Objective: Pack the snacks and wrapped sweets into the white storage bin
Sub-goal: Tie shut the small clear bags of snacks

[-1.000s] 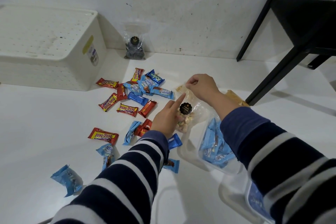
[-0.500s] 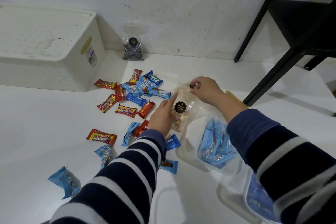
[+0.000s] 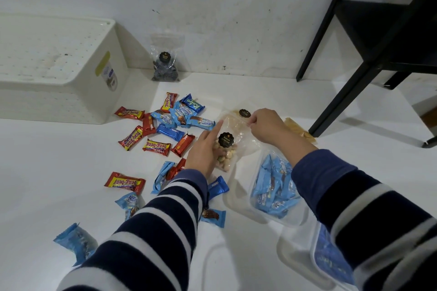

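A clear biscuit pouch (image 3: 228, 149) with a black round label is held upright between both hands. My left hand (image 3: 204, 153) grips its lower left side, forefinger stretched along the edge. My right hand (image 3: 264, 125) pinches its top right corner. Behind it lies a second clear pouch (image 3: 243, 113) with the same label. Several red and blue wrapped sweets (image 3: 163, 130) are scattered on the white floor to the left. The white storage bin (image 3: 54, 73) stands at the far left, its perforated base facing up.
A pouch of dark cookies (image 3: 165, 64) leans on the wall. A clear tub of blue sweets (image 3: 275, 191) sits by my right forearm, another clear tub (image 3: 314, 257) nearer me. A yellow snack pack (image 3: 298, 130) lies by the black stand's leg (image 3: 354, 87).
My right hand has slid right along the pouch top, uncovering the second pouch behind. The left hand keeps its hold on the pouch's side.
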